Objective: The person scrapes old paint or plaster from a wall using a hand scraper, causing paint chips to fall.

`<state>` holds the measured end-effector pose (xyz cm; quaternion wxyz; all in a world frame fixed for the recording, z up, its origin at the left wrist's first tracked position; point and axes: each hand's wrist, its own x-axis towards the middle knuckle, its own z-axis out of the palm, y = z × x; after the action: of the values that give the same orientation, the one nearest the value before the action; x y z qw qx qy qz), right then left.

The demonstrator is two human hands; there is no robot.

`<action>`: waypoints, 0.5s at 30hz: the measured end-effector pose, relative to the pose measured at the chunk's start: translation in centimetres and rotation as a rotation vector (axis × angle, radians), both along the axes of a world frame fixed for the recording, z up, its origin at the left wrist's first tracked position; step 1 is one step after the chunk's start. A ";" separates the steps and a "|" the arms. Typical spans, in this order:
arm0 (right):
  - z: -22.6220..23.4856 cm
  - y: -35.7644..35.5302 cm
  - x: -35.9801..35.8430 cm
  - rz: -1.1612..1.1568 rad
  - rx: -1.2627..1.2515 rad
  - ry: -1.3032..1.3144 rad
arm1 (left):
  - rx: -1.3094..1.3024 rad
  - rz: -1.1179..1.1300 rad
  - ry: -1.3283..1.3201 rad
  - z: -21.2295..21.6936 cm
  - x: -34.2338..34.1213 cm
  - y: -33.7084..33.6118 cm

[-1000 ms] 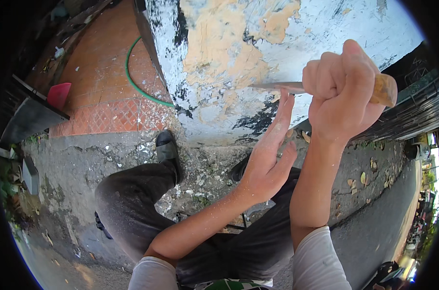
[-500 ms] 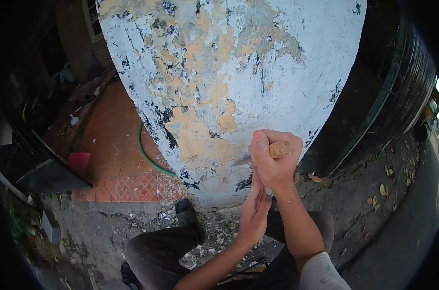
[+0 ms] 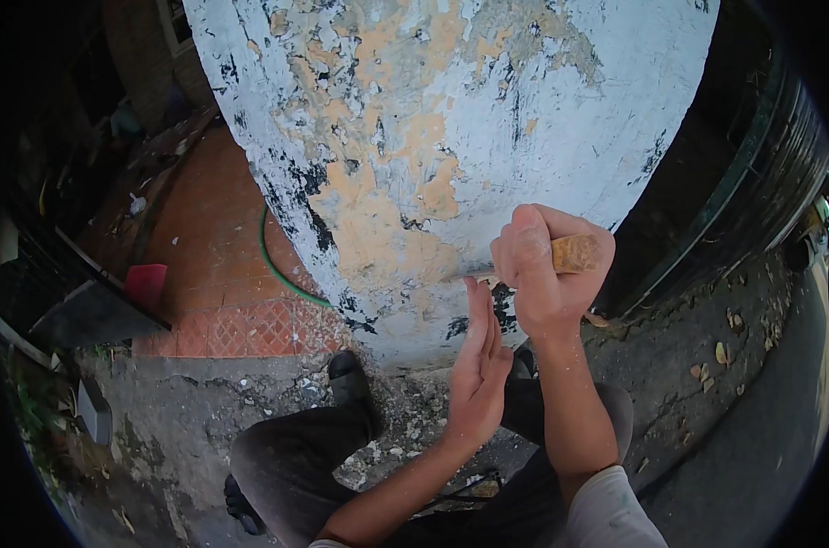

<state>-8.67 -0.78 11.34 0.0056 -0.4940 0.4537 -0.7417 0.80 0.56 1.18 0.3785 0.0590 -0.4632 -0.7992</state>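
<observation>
**Tool (image 3: 574, 254) points left at the peeling wall (image 3: 396, 228)**

It lies sideways, its wood handle (image 3: 579, 255) clenched in the right hand (image 3: 544, 279). The left hand (image 3: 478, 384) holds nothing; its straight fingers (image 3: 477, 320) end by the blade's (image 3: 473, 273) near side (touching? I cannot tell).

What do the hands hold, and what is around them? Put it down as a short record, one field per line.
Right hand: closed around a tool's brownish handle
Blade: points left, at the wall; contact unclear
Left hand: open, fingers extended up toward the blade
Wall surface: white, flaking, with peach and black patches
Left side: green hose curving over orange tiles
Ground: pale flakes scattered near the dark footwear
</observation>
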 end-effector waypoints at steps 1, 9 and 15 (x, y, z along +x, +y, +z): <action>0.0 -0.2 0.2 0.048 -0.009 -0.099 | -0.058 0.023 -0.012 0.1 0.0 0.0; 1.0 1.1 0.4 -0.020 0.007 0.203 | 0.127 0.005 -0.066 -0.4 -0.1 0.9; 0.6 0.3 0.6 -0.063 -0.021 0.187 | 0.141 -0.009 -0.025 -0.3 0.1 0.4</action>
<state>-8.04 -0.49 11.96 -0.0653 -0.5465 0.4597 -0.6970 0.89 0.97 0.90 0.3641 0.0931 -0.4108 -0.8307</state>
